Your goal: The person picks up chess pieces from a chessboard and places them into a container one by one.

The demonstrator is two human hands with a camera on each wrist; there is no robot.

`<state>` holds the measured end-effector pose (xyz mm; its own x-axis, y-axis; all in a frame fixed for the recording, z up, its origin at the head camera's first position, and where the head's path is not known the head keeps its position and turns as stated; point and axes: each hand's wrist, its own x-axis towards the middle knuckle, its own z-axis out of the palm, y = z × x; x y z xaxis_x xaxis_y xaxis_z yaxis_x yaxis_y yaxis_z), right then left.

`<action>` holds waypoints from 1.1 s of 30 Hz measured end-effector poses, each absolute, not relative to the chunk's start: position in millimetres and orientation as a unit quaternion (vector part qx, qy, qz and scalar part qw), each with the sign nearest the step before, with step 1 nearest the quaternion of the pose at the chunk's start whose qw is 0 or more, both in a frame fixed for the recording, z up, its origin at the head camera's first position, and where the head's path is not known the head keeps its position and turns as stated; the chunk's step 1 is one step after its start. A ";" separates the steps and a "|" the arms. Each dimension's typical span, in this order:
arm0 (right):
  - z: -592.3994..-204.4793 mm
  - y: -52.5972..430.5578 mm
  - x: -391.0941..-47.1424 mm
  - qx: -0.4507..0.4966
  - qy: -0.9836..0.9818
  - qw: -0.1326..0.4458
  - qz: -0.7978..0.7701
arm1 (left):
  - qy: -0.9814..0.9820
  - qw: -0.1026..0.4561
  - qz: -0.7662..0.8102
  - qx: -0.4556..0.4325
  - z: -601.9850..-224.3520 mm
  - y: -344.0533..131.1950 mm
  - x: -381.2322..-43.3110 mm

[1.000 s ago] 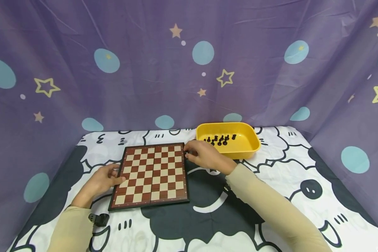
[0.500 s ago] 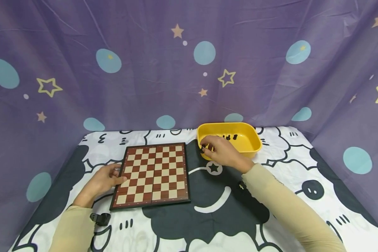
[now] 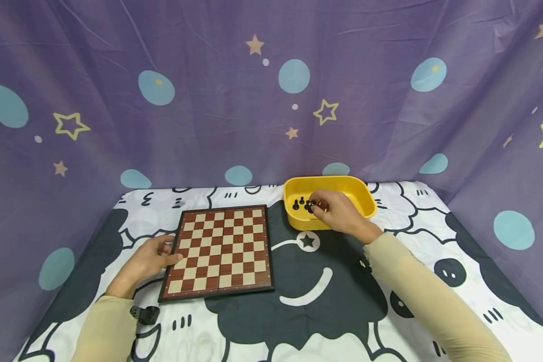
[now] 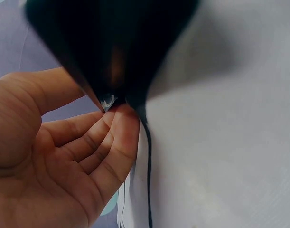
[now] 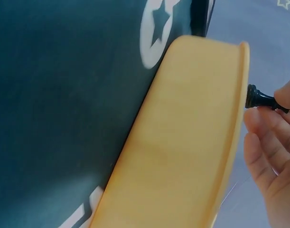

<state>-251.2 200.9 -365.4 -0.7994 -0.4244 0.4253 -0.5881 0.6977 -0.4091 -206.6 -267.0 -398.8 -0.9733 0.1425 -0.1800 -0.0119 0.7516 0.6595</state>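
In the head view my left hand [image 3: 147, 259] grips the left edge of a red and cream chessboard [image 3: 219, 251], thumb on top. The left wrist view shows curled fingers [image 4: 121, 130] at the corner of the dark board [image 4: 111, 42]. My right hand [image 3: 339, 213] is over the near side of a yellow plastic tub [image 3: 307, 222]. Between its thumb and fingertips it pinches a black chess piece [image 5: 261, 98], seen just beyond the tub's rim in the right wrist view. Several black chess pieces [image 3: 301, 200] stand inside the tub, some hidden behind the hand.
A white and dark cartoon-print cloth [image 3: 307, 322] covers the table. A purple curtain [image 3: 199, 100] with stars and dots hangs at the back and sides. A black wrist device [image 3: 147, 315] sits by the left sleeve.
My right hand has moved right, from beside the board's far right corner to over the tub, with a small dark piece in its fingers. My left hand keeps its hold on the board.
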 end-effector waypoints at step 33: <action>-390.3 262.0 -293.2 0.172 -0.947 0.130 0.239 | 0.930 0.109 0.348 0.034 -398.5 -267.4 -207.3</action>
